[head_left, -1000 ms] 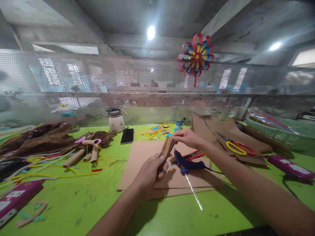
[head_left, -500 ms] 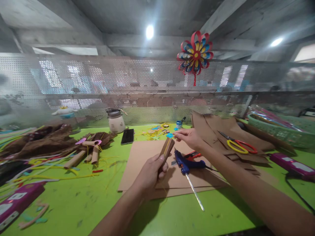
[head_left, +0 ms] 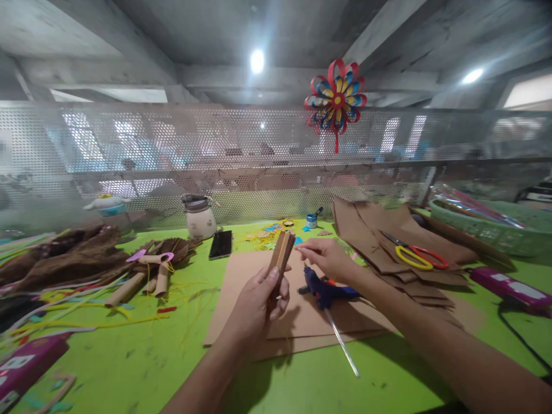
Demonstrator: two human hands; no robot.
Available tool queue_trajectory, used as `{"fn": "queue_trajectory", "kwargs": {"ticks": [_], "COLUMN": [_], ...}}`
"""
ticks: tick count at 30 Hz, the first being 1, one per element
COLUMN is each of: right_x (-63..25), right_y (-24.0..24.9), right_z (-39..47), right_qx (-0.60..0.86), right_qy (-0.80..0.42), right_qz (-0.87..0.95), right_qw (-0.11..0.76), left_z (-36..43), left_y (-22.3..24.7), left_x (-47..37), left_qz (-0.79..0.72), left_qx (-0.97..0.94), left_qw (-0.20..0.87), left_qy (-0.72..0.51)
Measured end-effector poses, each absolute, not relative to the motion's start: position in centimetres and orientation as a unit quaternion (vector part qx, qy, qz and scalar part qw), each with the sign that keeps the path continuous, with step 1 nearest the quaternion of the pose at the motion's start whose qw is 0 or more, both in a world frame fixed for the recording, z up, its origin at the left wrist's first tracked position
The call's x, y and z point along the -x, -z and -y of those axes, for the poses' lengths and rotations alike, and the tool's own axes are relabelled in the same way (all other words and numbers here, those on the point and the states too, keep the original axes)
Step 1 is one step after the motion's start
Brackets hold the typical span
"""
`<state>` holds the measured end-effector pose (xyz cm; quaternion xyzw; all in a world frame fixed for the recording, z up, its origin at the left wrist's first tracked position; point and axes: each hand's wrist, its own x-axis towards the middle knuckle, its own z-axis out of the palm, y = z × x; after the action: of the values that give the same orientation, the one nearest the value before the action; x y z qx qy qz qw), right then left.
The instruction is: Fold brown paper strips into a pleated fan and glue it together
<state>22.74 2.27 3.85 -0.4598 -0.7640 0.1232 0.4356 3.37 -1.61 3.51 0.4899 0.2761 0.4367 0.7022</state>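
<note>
My left hand [head_left: 259, 296] is wrapped round a folded brown paper strip [head_left: 282, 253], which it holds tilted upward. A thin yellow string runs along the strip's face. Just right of the strip's top, my right hand [head_left: 325, 257] has its fingers pinched together. A bit of blue shows by those fingertips, but whether they hold it I cannot tell. Below the right hand lies a blue glue gun [head_left: 321, 290] with a clear glue stick [head_left: 342, 345] poking out of its back. Under both hands are flat brown cardboard sheets [head_left: 241, 276].
At the right, scissors [head_left: 416, 256] rest on brown paper sheets [head_left: 371, 230], near a green basket [head_left: 487, 224] and a purple power strip [head_left: 511, 286]. A phone [head_left: 221, 245], a jar [head_left: 200, 218] and cardboard tubes [head_left: 126, 289] stand left. Small paper cutouts [head_left: 267, 234] lie behind.
The strip has tilted more upright and shifted slightly left. My right hand has dropped a little, nearer the glue gun. The whole view has shifted slightly.
</note>
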Motion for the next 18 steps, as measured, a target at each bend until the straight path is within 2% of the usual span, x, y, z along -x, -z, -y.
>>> {"fn": "queue_trajectory", "kwargs": {"ticks": [6, 12, 18], "right_x": [-19.7, -17.5, -15.5], "right_y": [-4.5, -2.2, 0.1], "right_z": [0.1, 1.8, 3.0], "right_qx": [0.424, 0.445, 0.48], "right_qy": [-0.151, -0.174, -0.113], "right_qz": [0.794, 0.801, 0.819], "right_qw": [0.408, 0.362, 0.293], "left_z": [1.6, 1.0, 1.5], "left_y": [-4.1, -4.7, -5.6], "left_x": [-3.3, -2.6, -2.1], "left_qz": [-0.23, -0.258, -0.201], "left_qx": [-0.47, -0.404, -0.394], "left_qw": [0.677, 0.636, 0.684], "left_qy": [-0.518, -0.605, -0.58]}}
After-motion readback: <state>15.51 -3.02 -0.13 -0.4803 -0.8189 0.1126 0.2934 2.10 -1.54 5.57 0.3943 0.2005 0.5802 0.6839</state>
